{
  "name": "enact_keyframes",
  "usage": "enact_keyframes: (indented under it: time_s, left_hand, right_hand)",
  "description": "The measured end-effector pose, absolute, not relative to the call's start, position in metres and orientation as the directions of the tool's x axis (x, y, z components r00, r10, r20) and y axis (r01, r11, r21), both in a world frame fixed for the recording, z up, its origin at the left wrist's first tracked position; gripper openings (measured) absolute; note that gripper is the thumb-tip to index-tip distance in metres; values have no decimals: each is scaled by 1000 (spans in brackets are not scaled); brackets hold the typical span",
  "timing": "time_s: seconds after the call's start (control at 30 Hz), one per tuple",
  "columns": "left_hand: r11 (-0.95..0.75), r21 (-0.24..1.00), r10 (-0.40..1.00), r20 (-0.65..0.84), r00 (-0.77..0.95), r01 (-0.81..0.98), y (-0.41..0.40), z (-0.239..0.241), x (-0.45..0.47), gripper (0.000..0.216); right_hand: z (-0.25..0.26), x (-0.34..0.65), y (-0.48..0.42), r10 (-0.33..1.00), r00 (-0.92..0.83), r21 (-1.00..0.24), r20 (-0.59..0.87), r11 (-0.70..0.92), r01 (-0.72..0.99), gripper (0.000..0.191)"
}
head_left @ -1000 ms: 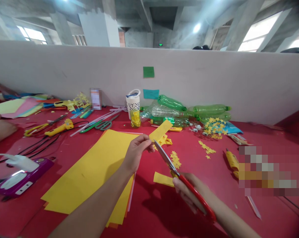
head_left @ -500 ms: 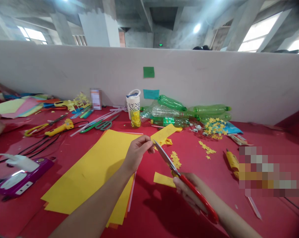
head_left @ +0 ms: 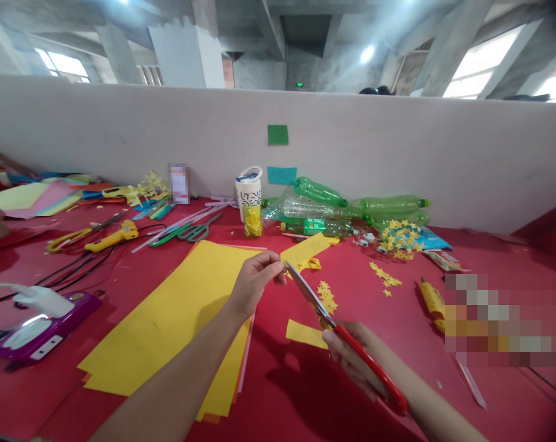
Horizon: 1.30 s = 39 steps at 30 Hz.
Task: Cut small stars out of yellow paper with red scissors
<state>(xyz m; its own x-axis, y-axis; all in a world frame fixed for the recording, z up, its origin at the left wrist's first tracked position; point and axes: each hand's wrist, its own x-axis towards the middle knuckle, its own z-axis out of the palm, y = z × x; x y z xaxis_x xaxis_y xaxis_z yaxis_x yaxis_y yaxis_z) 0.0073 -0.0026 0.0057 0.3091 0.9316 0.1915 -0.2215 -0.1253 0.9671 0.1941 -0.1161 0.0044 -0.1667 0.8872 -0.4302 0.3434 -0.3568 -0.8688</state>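
Left hand (head_left: 254, 283) pinches a yellow strip (head_left: 305, 248) mid-frame; right hand (head_left: 351, 356) grips red scissors (head_left: 342, 336), blades at the strip's near end.

Your left hand (head_left: 254, 279) sits mid-frame. The forearm runs up from bottom left, wrist straight, thumb and forefinger pinched tight at the hand's upper right. Your right hand (head_left: 351, 359) is lower right of centre, curled closed in a grip, with its forearm exiting bottom right. The hands are apart.
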Motion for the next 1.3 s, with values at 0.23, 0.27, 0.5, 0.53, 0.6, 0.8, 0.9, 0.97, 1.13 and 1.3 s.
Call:
enact_keyframes:
  time_s: [0.23, 0.27, 0.5, 0.53, 0.6, 0.8, 0.9, 0.97, 1.13, 1.3]
  left_hand:
    - [-139, 962, 925, 211, 315, -237, -3, 5, 8, 14]
    - [-135, 962, 927, 207, 313, -237, -3, 5, 8, 14]
    - [-123, 964, 935, 192, 297, -236, -3, 5, 8, 13]
    - [-126, 964, 935, 194, 298, -234, -3, 5, 7, 14]
    - [-139, 964, 932, 204, 300, -225, -2, 5, 7, 17]
    - [-174, 965, 925, 229, 304, -197, -3, 5, 6, 17]
    - [-186, 962, 917, 243, 316, -200, -5, 5, 7, 18]
    - [-193, 961, 913, 250, 323, -199, -5, 5, 7, 18]
    - [-222, 962, 902, 265, 340, -160, -6, 4, 7, 18]
    - [-253, 958, 897, 284, 338, -132, -7, 4, 7, 19]
  right_hand:
    - [8, 192, -117, 890, -160, -876, -428, -364, 318, 46]
    - [8, 192, -117, 890, -157, -876, -428, -365, 316, 46]
    - [3, 193, -114, 894, -158, -882, -419, -359, 304, 46]
    - [3, 194, -114, 894, -159, -882, -418, -357, 309, 46]
    - [4, 194, -114, 891, -163, -875, -423, -355, 329, 45]
    - [4, 194, -114, 904, -174, -883, -391, -315, 349, 41]
    - [2, 194, -114, 908, -190, -892, -373, -294, 342, 41]
    - [2, 194, -114, 900, -216, -895, -379, -297, 332, 41]
    - [1, 194, -115, 897, -230, -900, -377, -297, 319, 42]
    - [-3, 196, -115, 898, -221, -905, -379, -310, 293, 45]
